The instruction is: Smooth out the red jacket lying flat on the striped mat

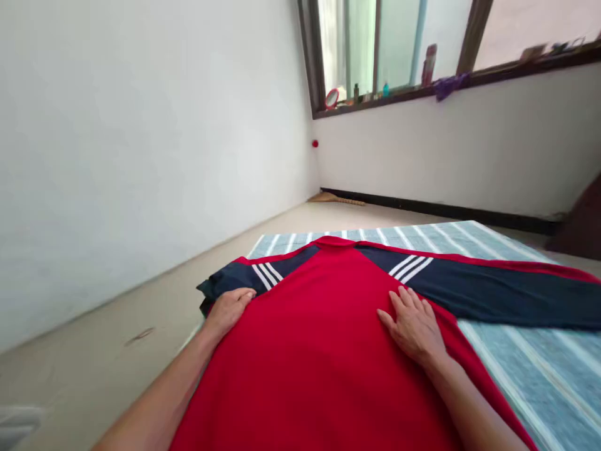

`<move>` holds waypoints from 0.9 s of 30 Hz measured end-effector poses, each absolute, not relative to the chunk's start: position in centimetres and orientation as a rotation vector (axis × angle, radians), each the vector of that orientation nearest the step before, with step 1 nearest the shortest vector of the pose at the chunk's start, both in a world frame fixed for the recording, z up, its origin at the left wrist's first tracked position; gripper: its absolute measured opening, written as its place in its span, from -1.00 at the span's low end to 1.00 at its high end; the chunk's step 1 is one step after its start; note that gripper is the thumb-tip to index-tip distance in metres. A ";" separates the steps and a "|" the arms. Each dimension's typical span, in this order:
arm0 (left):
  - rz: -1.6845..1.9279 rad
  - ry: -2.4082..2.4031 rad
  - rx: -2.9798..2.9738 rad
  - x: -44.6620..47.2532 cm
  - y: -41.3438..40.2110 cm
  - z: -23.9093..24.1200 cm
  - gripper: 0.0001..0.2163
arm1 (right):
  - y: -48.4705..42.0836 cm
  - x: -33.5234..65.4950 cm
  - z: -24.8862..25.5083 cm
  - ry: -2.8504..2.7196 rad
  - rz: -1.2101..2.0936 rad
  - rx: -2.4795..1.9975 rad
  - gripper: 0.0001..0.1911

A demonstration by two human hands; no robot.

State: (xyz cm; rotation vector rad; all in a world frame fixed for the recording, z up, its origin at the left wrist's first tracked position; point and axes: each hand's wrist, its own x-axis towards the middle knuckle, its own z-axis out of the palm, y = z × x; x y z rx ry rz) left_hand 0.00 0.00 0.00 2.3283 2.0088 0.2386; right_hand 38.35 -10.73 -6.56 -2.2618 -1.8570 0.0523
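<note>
A red jacket (pixel 328 351) with navy sleeves and white shoulder stripes lies spread out, its collar pointing away from me. At the left underarm, my left hand (pixel 231 309) is closed on the jacket's edge, its fingers bent together over the cloth. The left sleeve (pixel 230 279) beside it is bunched and short in view. My right hand (pixel 416 322) rests palm down on the red body near the right shoulder seam, fingers spread. The right sleeve (pixel 511 291) stretches straight out to the right. The jacket's lower hem is out of view.
Beneath the jacket is a blue-and-white striped sheet (pixel 539 369). A white wall (pixel 141 156) rises at the left above the pale floor (pixel 117 351). A broom (pixel 328 197) lies in the far corner. Bottles, a round mirror (pixel 332 98) and a purple cloth (pixel 448 86) are on the windowsill.
</note>
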 end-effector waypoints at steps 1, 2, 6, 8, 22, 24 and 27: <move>0.234 2.001 2.337 -0.1 -0.2 0.0 -0.54 | -10.7 38.4 -6.6 -1.853 0.058 -2.258 -0.39; 0.227 1.993 2.347 -0.2 -0.4 0.1 -0.55 | -10.8 38.4 -6.6 -1.849 0.063 -2.255 -0.39; 0.180 1.967 2.412 -0.3 -1.1 0.3 -0.63 | -10.8 38.4 -6.7 -1.845 0.074 -2.235 -0.39; 0.138 1.976 2.452 -0.1 -1.2 0.5 -0.69 | -10.7 38.4 -6.8 -1.844 0.072 -2.230 -0.38; -0.132 1.903 2.803 0.7 -2.2 2.2 -0.82 | -10.6 38.3 -6.6 -1.831 0.087 -2.251 -0.39; -0.157 1.937 2.819 1.5 -2.4 2.4 -0.81 | -10.6 38.3 -6.5 -1.829 0.090 -2.252 -0.39; -0.080 1.883 2.833 3.1 -3.0 1.9 -0.68 | -10.6 38.3 -6.5 -1.828 0.099 -2.248 -0.38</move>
